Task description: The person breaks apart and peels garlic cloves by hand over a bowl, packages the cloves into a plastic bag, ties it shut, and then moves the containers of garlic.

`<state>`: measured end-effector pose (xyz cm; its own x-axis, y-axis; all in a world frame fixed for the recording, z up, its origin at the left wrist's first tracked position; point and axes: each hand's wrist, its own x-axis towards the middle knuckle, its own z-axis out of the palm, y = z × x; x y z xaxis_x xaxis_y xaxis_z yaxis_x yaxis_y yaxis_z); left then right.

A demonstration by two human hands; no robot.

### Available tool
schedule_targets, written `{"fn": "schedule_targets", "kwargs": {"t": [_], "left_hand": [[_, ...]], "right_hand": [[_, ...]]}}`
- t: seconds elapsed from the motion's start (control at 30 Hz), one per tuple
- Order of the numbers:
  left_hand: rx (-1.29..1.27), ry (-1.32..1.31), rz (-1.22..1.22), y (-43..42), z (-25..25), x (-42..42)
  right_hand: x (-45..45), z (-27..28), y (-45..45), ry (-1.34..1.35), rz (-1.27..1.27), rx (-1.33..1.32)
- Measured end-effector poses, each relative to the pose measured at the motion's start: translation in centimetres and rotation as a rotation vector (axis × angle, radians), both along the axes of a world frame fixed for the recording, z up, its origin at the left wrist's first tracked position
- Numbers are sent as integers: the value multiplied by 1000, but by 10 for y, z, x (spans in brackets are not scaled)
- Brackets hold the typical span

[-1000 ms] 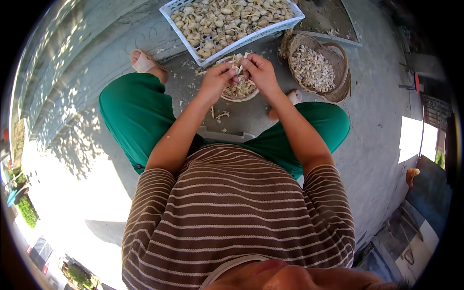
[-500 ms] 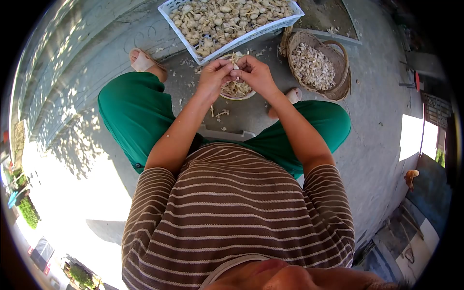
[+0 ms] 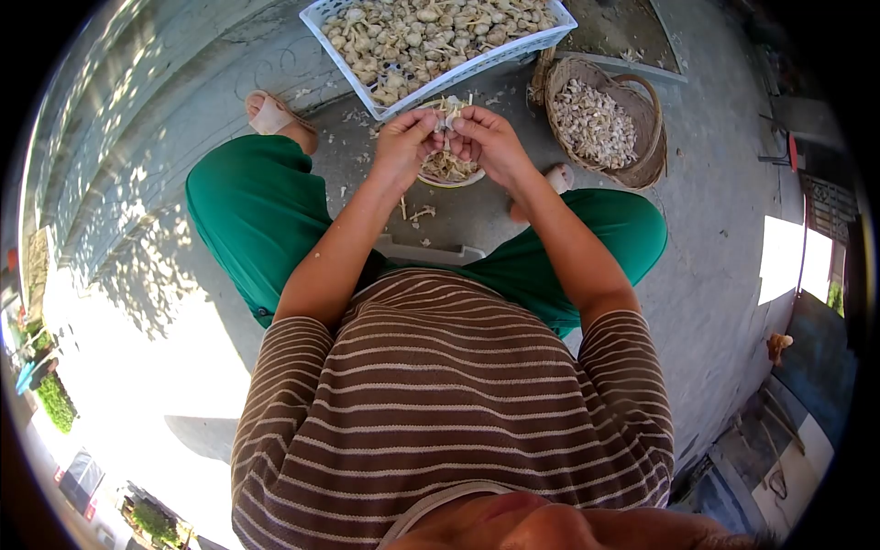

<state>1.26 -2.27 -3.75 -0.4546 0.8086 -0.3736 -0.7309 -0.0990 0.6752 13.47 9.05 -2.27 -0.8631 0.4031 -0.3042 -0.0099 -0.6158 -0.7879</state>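
Over a round bowl (image 3: pixel 449 185) of dry garlic skins and stalks, my two hands meet fingertip to fingertip. My left hand (image 3: pixel 403 144) pinches one side of a small pale piece of garlic (image 3: pixel 446 122). On its other side my right hand (image 3: pixel 492 145) pinches too, fingers curled in. The fingers partly cover the garlic, so I cannot tell how many cloves it has. Just beyond the hands stands a white plastic crate (image 3: pixel 463 73) heaped with whole garlic bulbs (image 3: pixel 431 37). To the right is a wicker basket (image 3: pixel 653 119) holding loose garlic cloves (image 3: pixel 594 124).
Bits of skin and stalk (image 3: pixel 423 214) lie scattered on the concrete floor (image 3: pixel 706 211). My knees, in green trousers (image 3: pixel 252 215), flank the bowl, with a sandalled foot (image 3: pixel 275 117) at the left. A grey edge of something (image 3: pixel 431 252) shows between my legs.
My hands have turned slightly and drawn a little apart at the fingertips, exposing more of the pale garlic between them. The crate, bowl and basket stay in place.
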Motion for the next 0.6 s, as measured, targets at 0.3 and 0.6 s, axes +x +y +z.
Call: {"fn": "schedule_targets", "kwargs": {"t": [0.3,0.6], "left_hand": [[-142,122,-39,-1,-19,1],[-355,212,-84,1,-12,8]], "right_hand": [[-5,-13,-9,-84,160,268],[22,-56,54,-55,-650,-194]]}}
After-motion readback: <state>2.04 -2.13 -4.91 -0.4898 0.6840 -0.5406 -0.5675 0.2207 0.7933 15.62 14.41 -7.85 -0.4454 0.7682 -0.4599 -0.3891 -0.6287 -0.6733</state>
